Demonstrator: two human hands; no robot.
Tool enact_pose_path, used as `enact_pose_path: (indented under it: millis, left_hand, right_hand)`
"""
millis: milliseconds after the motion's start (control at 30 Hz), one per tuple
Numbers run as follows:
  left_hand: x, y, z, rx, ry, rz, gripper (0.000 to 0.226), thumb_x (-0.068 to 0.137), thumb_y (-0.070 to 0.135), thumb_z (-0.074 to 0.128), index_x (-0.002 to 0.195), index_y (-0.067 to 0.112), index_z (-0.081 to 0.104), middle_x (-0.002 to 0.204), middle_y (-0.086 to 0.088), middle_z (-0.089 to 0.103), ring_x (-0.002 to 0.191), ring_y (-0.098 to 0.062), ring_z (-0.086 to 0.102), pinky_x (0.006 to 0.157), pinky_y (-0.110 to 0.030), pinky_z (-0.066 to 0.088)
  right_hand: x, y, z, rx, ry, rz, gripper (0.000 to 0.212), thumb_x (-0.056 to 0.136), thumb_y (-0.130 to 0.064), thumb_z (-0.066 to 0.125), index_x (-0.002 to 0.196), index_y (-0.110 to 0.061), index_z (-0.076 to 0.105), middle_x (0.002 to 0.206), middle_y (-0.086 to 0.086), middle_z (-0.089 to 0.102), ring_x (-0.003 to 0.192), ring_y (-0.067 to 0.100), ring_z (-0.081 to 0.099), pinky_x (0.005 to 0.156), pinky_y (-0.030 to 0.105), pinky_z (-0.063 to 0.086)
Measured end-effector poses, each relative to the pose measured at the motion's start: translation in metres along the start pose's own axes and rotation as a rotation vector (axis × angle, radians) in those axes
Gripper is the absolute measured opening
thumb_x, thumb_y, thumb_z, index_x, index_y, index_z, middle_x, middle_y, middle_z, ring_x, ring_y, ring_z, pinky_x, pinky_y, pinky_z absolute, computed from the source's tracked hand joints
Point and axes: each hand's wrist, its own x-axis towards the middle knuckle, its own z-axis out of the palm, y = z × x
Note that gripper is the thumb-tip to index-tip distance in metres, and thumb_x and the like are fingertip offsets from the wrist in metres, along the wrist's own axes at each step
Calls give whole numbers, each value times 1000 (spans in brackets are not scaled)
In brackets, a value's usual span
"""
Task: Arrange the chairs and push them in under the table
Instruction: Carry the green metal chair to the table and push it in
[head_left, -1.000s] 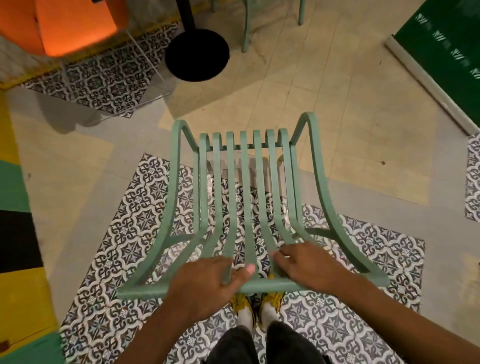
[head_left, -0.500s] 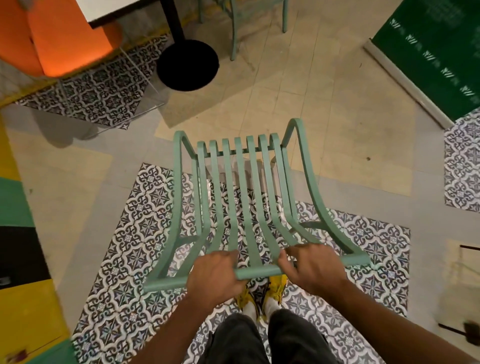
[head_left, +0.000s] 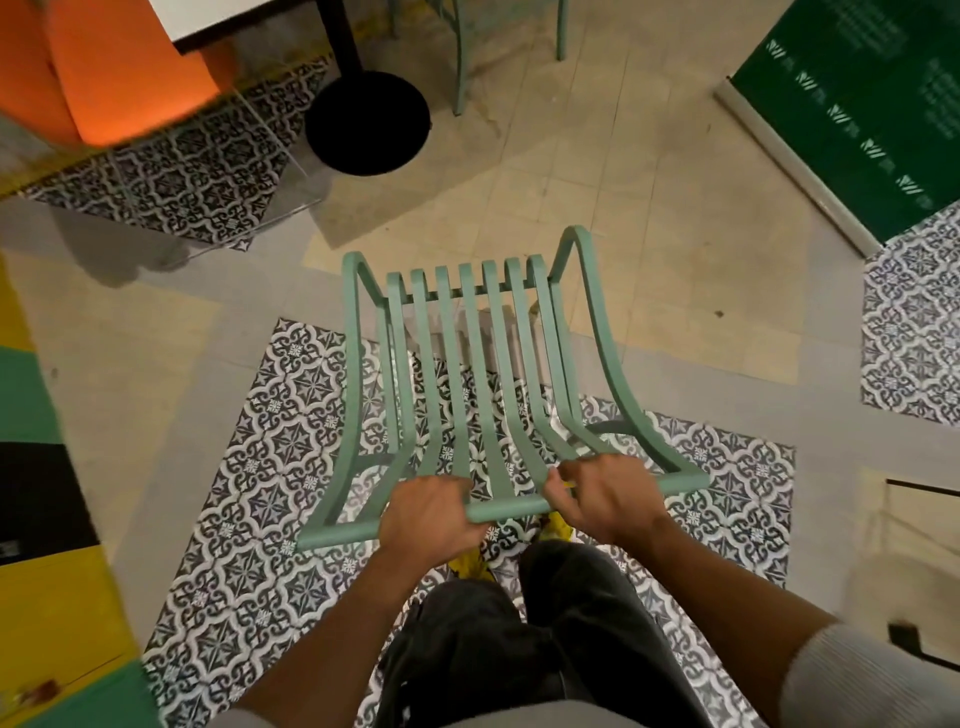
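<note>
A pale green slatted metal chair (head_left: 480, 364) stands in front of me on the patterned floor tiles, its back rail nearest me. My left hand (head_left: 428, 512) is closed over the top back rail left of centre. My right hand (head_left: 605, 493) grips the same rail right of centre. The table shows at the upper left as a white top corner (head_left: 208, 21) on a black post with a round black base (head_left: 366, 122). The chair's seat front points toward that base, well short of it.
An orange chair (head_left: 109, 78) with clear legs sits at the table's left. Legs of another green chair (head_left: 460, 57) stand beyond the base. A green board (head_left: 857, 114) leans at the upper right. A dark-framed object (head_left: 919, 566) is at the right edge.
The chair has moved forward and slightly right toward the table, both hands holding its back rail. More of the table top and base has come into view.
</note>
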Motion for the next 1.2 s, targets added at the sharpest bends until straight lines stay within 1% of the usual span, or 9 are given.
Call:
enact_pose_path:
  millis: [133,300,467,667,833,933,1067,1133,1200]
  left_hand:
    - [12,2,-4,-7,-3,-22,48,71,72,61,93,31,71,75,11,67,62,-14,58,61,-30,45]
    - [39,5,-14,-27,-6,-71,52,74,67,54,107,32,73,93,9,75,76,-16,71,72,-32,59]
    - [69,12,-30,-66,-30,-147,48,74,59,55,113,35,69,94,7,76,81,-18,72,79,-36,59]
    - [100,12,-41,-110,89,-116,41,83,55,49,103,30,75,71,10,68,61,-9,65,55,-21,43]
    - [116,10,-49,-116,49,-155,50,80,63,46,109,31,72,81,11,72,69,-9,69,63,-24,56]
    - [121,11,-56,-108,40,-162,58,77,64,38,113,33,72,83,12,71,69,-8,68,63,-23,54]
    - [129,7,-69,-73,40,-136,46,80,54,51,117,35,71,84,17,70,60,-3,57,47,-12,20]
    - [139,1,-71,-58,30,-113,47,80,55,52,119,36,71,89,17,72,62,-2,56,50,-13,22]
    - [147,-2,-74,-73,9,-121,45,80,56,56,117,36,71,93,17,74,66,-3,59,55,-18,35]
  right_hand:
    - [15,11,-3,47,-21,-23,66,105,-65,26,81,-26,73,45,-2,51,37,6,50,42,23,51]
    - [47,30,-18,73,-39,-75,65,105,-64,24,71,-25,63,46,2,50,38,11,54,42,28,54]
    - [81,54,-37,17,-48,-166,74,107,-68,18,74,-23,68,44,3,40,37,11,46,42,25,49]
    - [120,79,-54,-21,-103,-264,90,96,-91,11,78,-24,68,47,5,52,42,14,57,53,34,59]
    - [141,86,-64,-64,-103,-381,97,84,-103,20,92,-26,78,50,-2,54,45,16,56,53,33,58]
    - [152,88,-70,-91,-116,-423,96,79,-107,23,87,-26,74,51,-2,54,45,16,54,55,33,58]
    - [174,91,-78,-163,-164,-494,87,84,-101,29,96,-28,75,62,-3,65,58,19,64,79,36,58]
    - [187,93,-82,-190,-199,-503,77,87,-90,35,113,-30,74,75,-2,72,70,19,69,90,39,57]
    - [198,93,-88,-189,-209,-497,70,87,-83,41,121,-31,73,78,-3,72,70,18,68,88,37,58]
